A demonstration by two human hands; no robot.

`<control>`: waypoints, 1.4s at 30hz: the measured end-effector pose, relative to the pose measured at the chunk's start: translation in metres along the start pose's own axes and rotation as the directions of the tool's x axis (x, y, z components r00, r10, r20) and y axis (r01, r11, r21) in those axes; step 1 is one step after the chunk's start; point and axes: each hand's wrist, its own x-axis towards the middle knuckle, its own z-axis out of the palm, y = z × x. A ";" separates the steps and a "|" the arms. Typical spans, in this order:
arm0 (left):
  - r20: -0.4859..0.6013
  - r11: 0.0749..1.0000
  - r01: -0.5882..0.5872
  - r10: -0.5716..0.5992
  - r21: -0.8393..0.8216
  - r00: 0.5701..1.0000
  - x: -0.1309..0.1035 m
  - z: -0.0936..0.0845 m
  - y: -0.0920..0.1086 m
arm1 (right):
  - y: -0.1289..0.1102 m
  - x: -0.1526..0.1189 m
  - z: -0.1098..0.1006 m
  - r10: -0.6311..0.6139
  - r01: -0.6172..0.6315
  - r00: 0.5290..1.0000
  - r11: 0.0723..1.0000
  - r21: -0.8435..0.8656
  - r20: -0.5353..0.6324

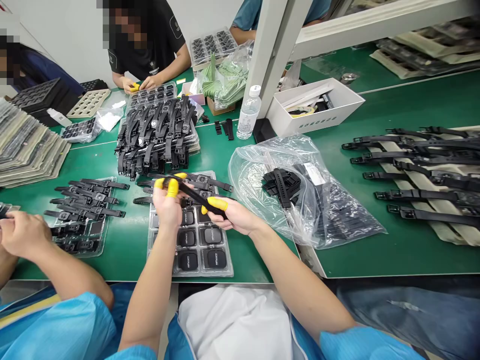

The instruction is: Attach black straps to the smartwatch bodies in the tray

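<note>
Between my two hands a black watch [186, 189] is stretched, its strap slanting down to the right. My left hand [168, 200], with yellow finger cots, grips the upper end. My right hand [228, 212], also wearing yellow cots, pinches the strap's lower end. Directly below lies a clear plastic tray [229, 252] whose compartments hold black square watch bodies; several watches with straps attached lie across its far part, partly hidden by my hands. To the right, a clear plastic bag [322, 220] contains many loose black straps.
A water bottle [249, 114] stands beside a white post [268, 55] and a white box [315, 107]. Piled watches [155, 132] lie farther back; more watches [423, 175] lie on the right. A co-worker's hand [24, 232] is beside another tray [96, 240]. Another person sits opposite.
</note>
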 end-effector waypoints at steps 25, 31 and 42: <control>0.685 0.727 -0.529 0.110 0.439 0.720 -0.009 -0.002 -0.020 | 0.001 0.006 0.003 -0.185 0.203 0.961 0.976 0.072 -0.205; 0.694 0.723 -0.517 0.073 0.458 0.716 -0.013 -0.002 -0.019 | 0.002 0.008 -0.001 -0.207 0.247 0.954 0.953 0.174 -0.218; 0.763 0.589 -0.615 -0.004 0.525 0.646 -0.013 -0.004 -0.019 | 0.003 0.008 -0.004 -0.127 0.148 0.948 0.988 0.053 -0.292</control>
